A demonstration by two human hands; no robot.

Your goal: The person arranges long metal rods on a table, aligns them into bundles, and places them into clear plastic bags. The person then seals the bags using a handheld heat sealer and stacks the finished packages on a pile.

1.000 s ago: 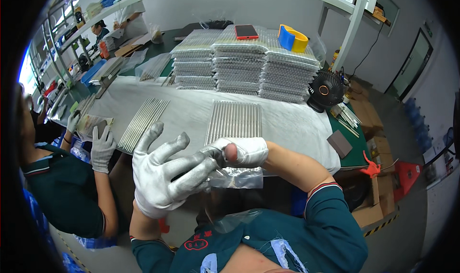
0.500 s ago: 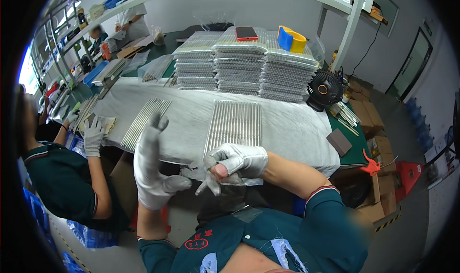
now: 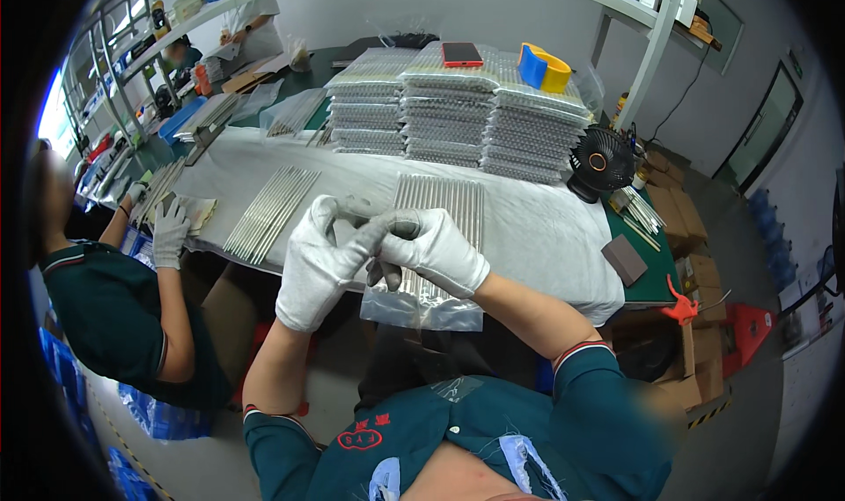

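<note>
The left hand (image 3: 319,262), in a white glove with greyed fingertips, is raised in the head view with thumb and fingers bent inward toward the right hand (image 3: 436,253); the right hand, gloved likewise, has its fingers curled in narrowly, and the two meet at the fingertips above the near part of the table; whether anything is pinched between them cannot be told, since the fingers overlap and hide the spot.

Just beyond and partly behind the right hand lies a flat row of silvery rods (image 3: 440,200), side by side and pointing away from the person; clear plastic film (image 3: 387,310) shows at their near end and hangs past the table's edge; a second row of rods (image 3: 271,215) lies slanted to the left, apart from the first; both rest on a white cloth (image 3: 546,228).

At the back stand stacks of bubble-wrapped packs (image 3: 444,118), with a red-edged phone (image 3: 462,55) and a yellow-and-blue ring (image 3: 546,68) on top; to their right is a black fan (image 3: 600,161), and nearer, a dark block (image 3: 624,260); at the left, a co-worker's gloved hand (image 3: 170,233) rests near the table edge.
</note>
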